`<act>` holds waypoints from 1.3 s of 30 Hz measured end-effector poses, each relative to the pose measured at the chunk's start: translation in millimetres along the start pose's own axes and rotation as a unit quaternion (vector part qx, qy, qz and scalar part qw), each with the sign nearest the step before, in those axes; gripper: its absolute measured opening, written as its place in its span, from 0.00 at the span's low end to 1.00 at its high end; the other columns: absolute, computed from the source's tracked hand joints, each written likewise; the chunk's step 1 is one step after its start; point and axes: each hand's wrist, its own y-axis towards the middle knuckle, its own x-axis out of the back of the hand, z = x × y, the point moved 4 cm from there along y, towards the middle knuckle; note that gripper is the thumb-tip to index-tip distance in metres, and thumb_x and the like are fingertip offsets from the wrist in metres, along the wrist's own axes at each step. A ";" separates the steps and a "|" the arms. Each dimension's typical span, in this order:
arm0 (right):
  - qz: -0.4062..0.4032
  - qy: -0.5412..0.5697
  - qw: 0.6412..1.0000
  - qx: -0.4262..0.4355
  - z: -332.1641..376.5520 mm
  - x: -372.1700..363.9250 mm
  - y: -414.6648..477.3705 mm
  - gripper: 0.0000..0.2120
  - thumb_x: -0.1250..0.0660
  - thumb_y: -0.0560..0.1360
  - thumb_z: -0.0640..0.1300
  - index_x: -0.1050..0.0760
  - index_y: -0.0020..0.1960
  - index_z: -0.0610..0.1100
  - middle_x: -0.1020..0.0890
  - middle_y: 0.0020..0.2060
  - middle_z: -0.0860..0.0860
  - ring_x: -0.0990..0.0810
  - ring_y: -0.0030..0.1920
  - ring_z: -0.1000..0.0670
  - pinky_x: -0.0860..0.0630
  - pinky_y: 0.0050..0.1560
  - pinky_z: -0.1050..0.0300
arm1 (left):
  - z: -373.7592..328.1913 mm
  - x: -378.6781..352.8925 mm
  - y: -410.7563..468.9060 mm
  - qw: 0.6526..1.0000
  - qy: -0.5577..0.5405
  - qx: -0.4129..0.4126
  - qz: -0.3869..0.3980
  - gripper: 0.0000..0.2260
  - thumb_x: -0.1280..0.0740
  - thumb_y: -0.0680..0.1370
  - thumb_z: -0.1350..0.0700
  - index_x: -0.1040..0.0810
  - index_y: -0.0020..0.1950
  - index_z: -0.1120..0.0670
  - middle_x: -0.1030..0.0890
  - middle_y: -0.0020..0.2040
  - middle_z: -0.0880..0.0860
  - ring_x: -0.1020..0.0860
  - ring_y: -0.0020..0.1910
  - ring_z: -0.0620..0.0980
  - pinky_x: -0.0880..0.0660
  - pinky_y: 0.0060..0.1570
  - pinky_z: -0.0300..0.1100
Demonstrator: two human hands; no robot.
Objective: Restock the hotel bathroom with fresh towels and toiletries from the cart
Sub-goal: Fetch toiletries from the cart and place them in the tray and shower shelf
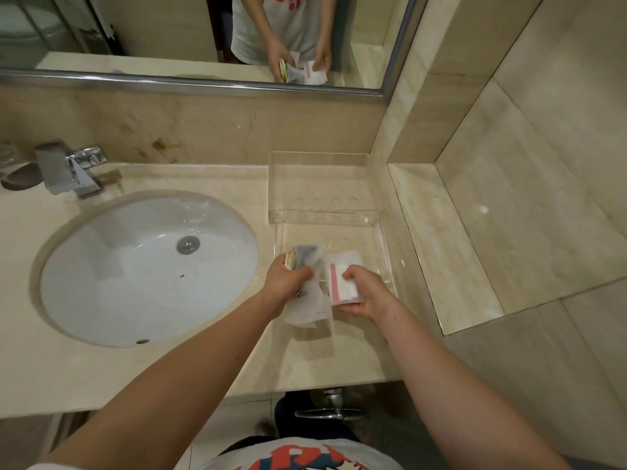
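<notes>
My left hand (286,278) grips a bundle of toiletry packets (307,257) in frosted white and yellow wrappers, held just above the counter to the right of the sink. Close beside it, my right hand (364,289) holds a white packet with a pink strip (342,278). Both hands hover over the near part of a clear acrylic amenity tray (385,239), whose raised back shelf has several round holes. The tray shows nothing inside apart from what my hands hold.
A white oval sink (146,266) lies left of the hands, a chrome faucet (68,167) behind it. A glass (8,161) stands at the far left. The mirror (203,35) runs along the back, a marble ledge (441,239) and wall on the right.
</notes>
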 end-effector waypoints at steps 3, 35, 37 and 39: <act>0.005 0.025 0.999 0.043 17.1 -12.5 3.2 0.11 0.40 0.77 0.38 0.28 0.59 0.39 0.22 0.44 0.43 0.22 0.44 0.44 0.21 0.42 0.47 | -8.4 9.5 6.7 1.000 -0.016 0.000 -0.015 0.13 0.32 0.73 0.62 0.23 0.58 0.57 0.20 0.43 0.54 0.21 0.42 0.51 0.24 0.37 0.40; -0.140 -0.252 0.945 0.151 54.4 -84.9 96.2 0.27 0.23 0.63 0.51 0.33 0.55 0.49 0.28 0.53 0.52 0.23 0.51 0.47 0.22 0.55 0.47 | -21.3 65.6 60.1 0.992 -0.076 0.000 -0.098 0.14 0.32 0.73 0.65 0.23 0.58 0.55 0.21 0.43 0.50 0.21 0.40 0.46 0.26 0.33 0.34; -0.136 -0.188 0.960 0.160 56.7 -82.6 91.8 0.20 0.24 0.65 0.54 0.30 0.50 0.50 0.22 0.50 0.52 0.20 0.46 0.48 0.21 0.51 0.47 | -23.7 65.1 59.0 0.993 -0.079 -0.009 -0.091 0.14 0.32 0.73 0.65 0.23 0.58 0.56 0.20 0.43 0.51 0.21 0.40 0.46 0.25 0.33 0.35; -0.087 -0.110 0.978 0.154 62.1 -85.9 83.2 0.11 0.28 0.72 0.54 0.25 0.45 0.47 0.19 0.40 0.51 0.21 0.37 0.52 0.22 0.41 0.53 | -26.7 62.8 57.2 0.993 -0.079 -0.018 -0.084 0.14 0.32 0.73 0.65 0.23 0.57 0.55 0.20 0.42 0.50 0.21 0.40 0.46 0.25 0.34 0.35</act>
